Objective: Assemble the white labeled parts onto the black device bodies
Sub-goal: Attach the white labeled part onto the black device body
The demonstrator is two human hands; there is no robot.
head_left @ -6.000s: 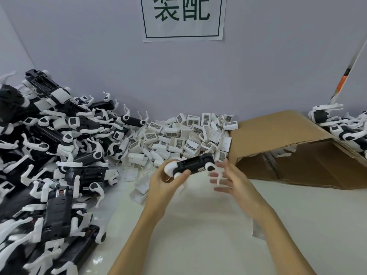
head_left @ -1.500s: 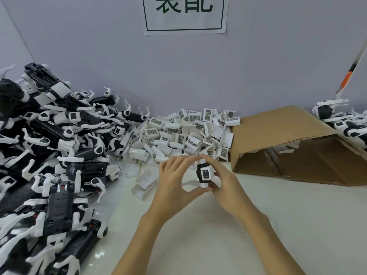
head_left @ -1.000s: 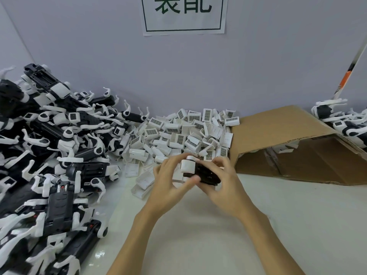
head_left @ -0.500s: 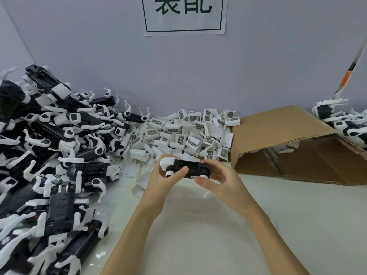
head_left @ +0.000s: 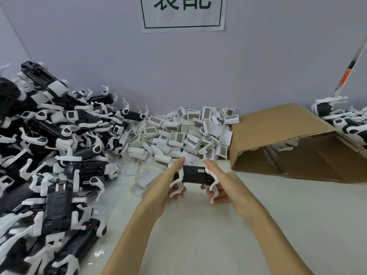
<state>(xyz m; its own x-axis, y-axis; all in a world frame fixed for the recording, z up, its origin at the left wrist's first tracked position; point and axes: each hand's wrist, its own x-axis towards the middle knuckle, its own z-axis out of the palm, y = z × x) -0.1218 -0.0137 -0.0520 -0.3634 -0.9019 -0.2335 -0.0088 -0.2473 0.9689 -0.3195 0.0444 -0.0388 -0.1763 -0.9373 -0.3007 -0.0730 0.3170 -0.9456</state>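
Black device body [head_left: 194,175] gripped at both ends, left hand [head_left: 166,183] and right hand [head_left: 224,185] curled around it, labeled white parts [head_left: 178,133] piled at twelve o'clock; possible slip if either grip loosens.

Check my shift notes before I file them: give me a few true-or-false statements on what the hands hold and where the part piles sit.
1. Both the left hand and the right hand grip one black device body. True.
2. The device body rests flat on the table. False: it is held above it.
3. The pile of white labeled parts lies against the wall, behind the hands. True.
4. The cardboard box stands left of the hands. False: it lies on the right, its open side facing the camera.
5. A heap of black bodies fills the left side. True.
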